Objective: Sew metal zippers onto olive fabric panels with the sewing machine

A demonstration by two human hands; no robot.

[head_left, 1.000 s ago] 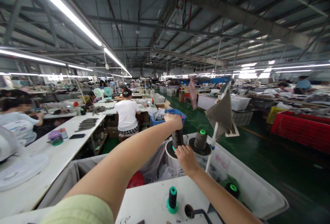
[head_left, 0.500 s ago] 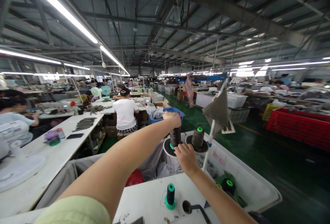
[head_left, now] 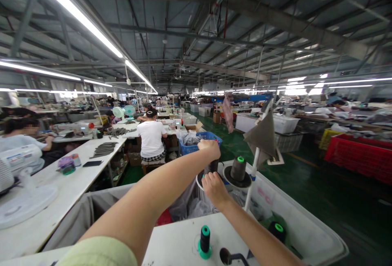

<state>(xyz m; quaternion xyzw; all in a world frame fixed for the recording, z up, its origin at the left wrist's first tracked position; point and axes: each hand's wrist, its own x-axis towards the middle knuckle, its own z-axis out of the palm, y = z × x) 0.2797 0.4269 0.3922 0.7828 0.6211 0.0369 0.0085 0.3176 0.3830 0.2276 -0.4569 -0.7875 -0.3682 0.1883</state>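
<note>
A dark thread cone [head_left: 212, 166] stands on a round holder beyond the white table. My left hand [head_left: 210, 149] is wrapped over its top, fingers closed. Lower down, the curled fingers of my right hand [head_left: 215, 189] close against the cone's base and cover part of the holder; their tips are partly hidden. Just right of them a second dark thread cone [head_left: 238, 169] with a green tip sits on its own disc, beside a white pole [head_left: 251, 180]. Nearer to me, a small black spool with a green base [head_left: 205, 242] stands upright on the white table [head_left: 174, 237].
A large white bin [head_left: 309, 213] with plastic bags and a black spool lies beyond the table. Grey cloth [head_left: 266, 137] hangs from the pole. At left are a long table [head_left: 73, 176], a phone [head_left: 92, 163] and a fan. A person [head_left: 151, 135] in white sits ahead.
My right hand has shifted slightly left across the base of the cone and hides more of it. My left hand stays on the cone's top. The view has turned a little.
</note>
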